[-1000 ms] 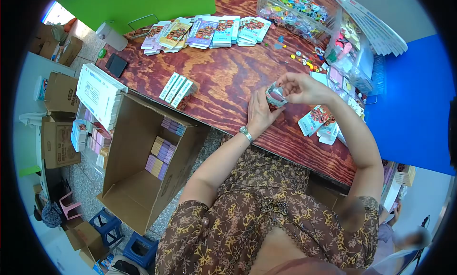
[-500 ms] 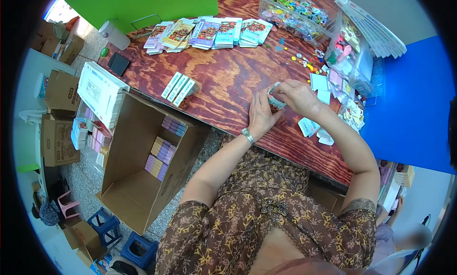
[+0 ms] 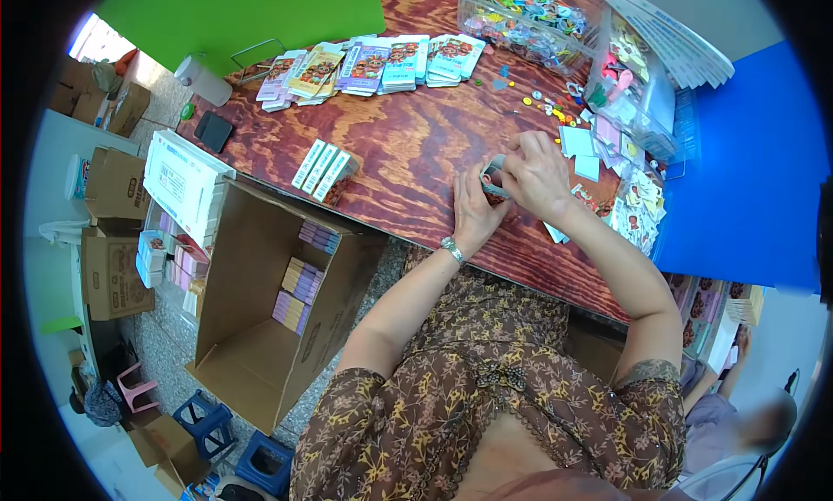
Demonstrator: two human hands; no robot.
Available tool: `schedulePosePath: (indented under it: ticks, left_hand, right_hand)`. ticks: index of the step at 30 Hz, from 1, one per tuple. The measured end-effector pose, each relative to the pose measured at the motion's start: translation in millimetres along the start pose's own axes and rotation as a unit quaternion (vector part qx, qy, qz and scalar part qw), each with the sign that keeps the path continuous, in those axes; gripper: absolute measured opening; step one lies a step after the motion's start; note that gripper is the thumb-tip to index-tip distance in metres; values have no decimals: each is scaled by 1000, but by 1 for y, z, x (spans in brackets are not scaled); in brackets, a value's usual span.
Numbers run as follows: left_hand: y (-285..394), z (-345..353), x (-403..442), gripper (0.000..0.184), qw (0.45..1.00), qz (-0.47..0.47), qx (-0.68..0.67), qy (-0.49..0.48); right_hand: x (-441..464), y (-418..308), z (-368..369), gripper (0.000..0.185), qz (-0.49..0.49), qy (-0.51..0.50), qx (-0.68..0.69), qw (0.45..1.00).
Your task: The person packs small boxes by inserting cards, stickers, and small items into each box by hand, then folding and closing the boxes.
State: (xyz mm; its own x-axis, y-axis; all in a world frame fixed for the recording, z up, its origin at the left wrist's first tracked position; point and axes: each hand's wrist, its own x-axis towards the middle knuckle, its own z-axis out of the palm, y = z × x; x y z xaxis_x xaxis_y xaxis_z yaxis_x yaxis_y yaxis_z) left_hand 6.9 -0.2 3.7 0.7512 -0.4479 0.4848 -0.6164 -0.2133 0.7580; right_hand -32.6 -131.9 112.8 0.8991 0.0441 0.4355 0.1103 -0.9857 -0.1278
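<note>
Near the table's front edge, my left hand point(image 3: 475, 213) wraps around a small printed carton point(image 3: 493, 176) and keeps it upright. The carton's top end looks open, with a dark inside. My right hand point(image 3: 536, 178) is over the carton's right side, its fingers bent and pressed together at the mouth. Anything in those fingertips is hidden. White-blue flat pieces point(image 3: 555, 233) stick out partly from under my right forearm. Three small filled cartons point(image 3: 326, 172) stand side by side to the left of my hands.
Flat printed cartons point(image 3: 403, 65) lie in a row along the back. Clear bins point(image 3: 529, 24) of small colourful pieces stand back right, with loose cards point(image 3: 587, 166) before them. A large open cardboard box point(image 3: 252, 327) with packed cartons adjoins the table's left front. Another person point(image 3: 720, 423) is at right.
My right hand has turned and its knuckles are higher over the carton's mouth, which now shows more of its inside. My left hand keeps its hold. The whole view has shifted slightly.
</note>
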Motion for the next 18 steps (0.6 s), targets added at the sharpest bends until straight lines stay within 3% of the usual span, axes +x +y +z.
schedulePosePath:
  ticks: [3,7,8,10,13,15,18]
  left_hand:
    - [0,3,-2,86,1000,1,-3,6]
    - [3,1,3,77,1000,0,-4,4]
    - [5,-1,6,74,999,35,7,4]
    - [-5,4,-2,82,998,-6,13,-61]
    - [-2,-1,5,86,998,21,0,-53]
    - [-1,-6,12,91,999,32,14,-36]
    - [-14,-9,8,94,993,19,11,-115]
  right_hand:
    - [0,0,5,12,11,-32,-66,997]
    - [-9,1,17,17,7,-12,-51,999]
    - [-7,-1,12,16,25,-23,-32,999]
    - [-15,0,21,16,57,-44,-7,997]
    - [-21,7,2,25,45,10,104,994]
    - [-34,25,-25,27,106,41,94,989]
    - [-84,90,-52,25,250,69,86,962]
